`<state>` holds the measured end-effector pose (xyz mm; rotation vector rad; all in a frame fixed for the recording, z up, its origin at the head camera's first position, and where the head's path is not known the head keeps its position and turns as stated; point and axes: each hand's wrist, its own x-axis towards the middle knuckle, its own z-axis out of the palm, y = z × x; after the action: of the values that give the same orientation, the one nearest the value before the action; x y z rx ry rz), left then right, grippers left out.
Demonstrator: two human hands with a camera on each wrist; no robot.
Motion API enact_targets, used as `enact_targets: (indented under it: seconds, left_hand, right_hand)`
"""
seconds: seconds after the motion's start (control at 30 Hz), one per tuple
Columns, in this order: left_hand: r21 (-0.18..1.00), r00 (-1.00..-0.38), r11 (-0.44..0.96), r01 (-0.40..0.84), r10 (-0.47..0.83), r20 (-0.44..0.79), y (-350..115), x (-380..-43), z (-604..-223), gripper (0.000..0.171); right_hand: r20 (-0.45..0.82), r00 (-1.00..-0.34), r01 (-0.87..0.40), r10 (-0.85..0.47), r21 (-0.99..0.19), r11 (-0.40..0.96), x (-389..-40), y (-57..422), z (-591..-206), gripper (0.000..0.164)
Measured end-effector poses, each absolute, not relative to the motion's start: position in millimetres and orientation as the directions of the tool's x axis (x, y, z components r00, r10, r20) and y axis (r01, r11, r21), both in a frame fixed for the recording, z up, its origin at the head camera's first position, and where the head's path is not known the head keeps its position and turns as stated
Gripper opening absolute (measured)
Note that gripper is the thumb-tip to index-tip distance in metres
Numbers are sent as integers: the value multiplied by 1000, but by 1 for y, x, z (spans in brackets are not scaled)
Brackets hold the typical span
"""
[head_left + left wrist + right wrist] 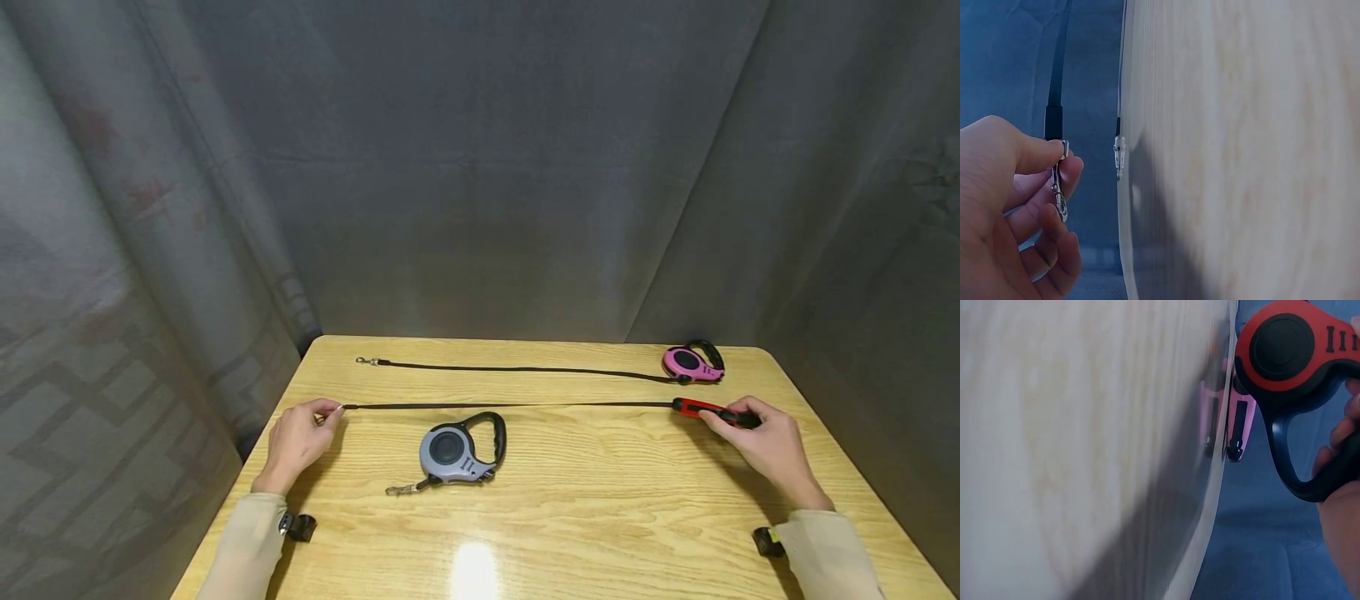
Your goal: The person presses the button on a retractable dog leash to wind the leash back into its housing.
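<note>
A red and black retractable dog leash (1282, 347) is held by its handle in my right hand (772, 446), above the table's right side. Its dark strap (517, 406) runs taut across to my left hand (302, 440). There my thumb and fingers pinch the metal clip (1060, 187) at the strap's end, as the left wrist view shows. Between the hands and nearer to me, a grey retractable leash (447, 450) lies with its strap drawn in and its clip (401, 490) on the wood.
Along the back of the wooden table (585, 517) lies a pink retractable leash (693, 364), its strap (525, 369) stretched leftward to a metal clip (367, 361). Grey curtains (480, 167) hang behind and at both sides.
</note>
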<state>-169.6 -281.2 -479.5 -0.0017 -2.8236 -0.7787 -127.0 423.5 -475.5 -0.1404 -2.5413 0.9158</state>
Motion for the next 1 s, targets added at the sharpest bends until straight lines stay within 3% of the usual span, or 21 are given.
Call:
enact_targets:
  seconds: [1.0]
  left_hand:
    - [518,-981,853,65,-39,188,-281,-169,-479,24]
  right_hand:
    - [355,-914,-73,199,-625,777,-130,414,-473,28]
